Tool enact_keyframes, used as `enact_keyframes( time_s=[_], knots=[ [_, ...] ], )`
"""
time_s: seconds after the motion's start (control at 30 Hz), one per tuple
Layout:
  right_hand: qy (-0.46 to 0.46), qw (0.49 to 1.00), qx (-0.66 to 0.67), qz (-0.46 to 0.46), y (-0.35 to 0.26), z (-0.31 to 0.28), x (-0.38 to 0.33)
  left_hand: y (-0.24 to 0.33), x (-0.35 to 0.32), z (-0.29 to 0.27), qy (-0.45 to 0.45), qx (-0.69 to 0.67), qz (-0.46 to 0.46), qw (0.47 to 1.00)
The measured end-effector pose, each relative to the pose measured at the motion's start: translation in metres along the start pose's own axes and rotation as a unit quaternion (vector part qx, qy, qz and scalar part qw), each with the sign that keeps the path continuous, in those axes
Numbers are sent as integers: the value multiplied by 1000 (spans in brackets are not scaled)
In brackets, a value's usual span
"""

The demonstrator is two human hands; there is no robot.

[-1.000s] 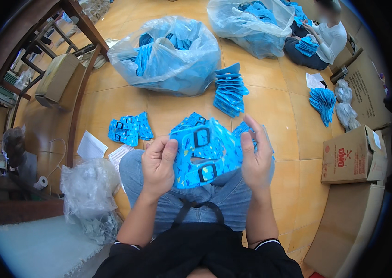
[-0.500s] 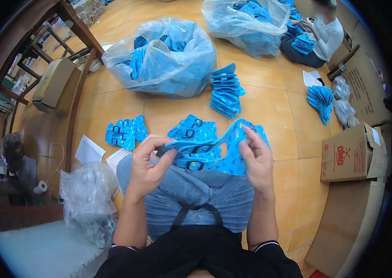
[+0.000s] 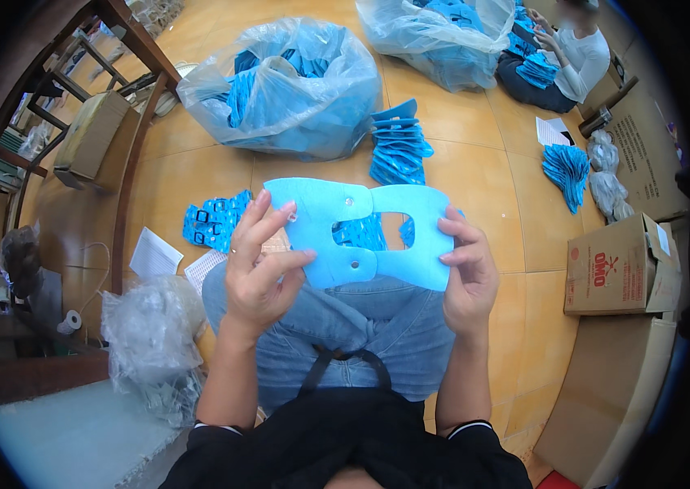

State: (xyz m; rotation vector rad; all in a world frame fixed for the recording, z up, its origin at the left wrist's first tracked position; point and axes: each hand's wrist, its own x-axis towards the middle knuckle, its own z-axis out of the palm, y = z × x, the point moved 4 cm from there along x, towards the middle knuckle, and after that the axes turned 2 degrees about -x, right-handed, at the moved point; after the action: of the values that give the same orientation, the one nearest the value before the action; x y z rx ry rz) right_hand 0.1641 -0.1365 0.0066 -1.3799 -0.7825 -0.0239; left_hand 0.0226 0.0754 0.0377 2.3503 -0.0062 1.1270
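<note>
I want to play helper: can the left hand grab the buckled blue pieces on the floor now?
Probably not: the left hand is holding the light-blue piece. Freed, likely yes: the buckled pieces lie nearby and nothing seems piled on them.

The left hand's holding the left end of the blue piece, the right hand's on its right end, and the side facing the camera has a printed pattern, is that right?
Not quite: the head view shows the blue piece with a plain, unprinted light-blue side facing the camera. The left hand and right hand do hold those ends.
</note>
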Motion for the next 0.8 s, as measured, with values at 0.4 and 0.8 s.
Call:
enact_keyframes(
  time_s=[0.4, 0.8],
  knots=[
    [1, 947, 68, 313, 19, -11, -3, -9, -12, 43, 28, -435, -405, 804],
    [42, 950, -220, 219, 114, -117, 24, -42, -11, 187, -170, -305, -318, 881]
  ],
)
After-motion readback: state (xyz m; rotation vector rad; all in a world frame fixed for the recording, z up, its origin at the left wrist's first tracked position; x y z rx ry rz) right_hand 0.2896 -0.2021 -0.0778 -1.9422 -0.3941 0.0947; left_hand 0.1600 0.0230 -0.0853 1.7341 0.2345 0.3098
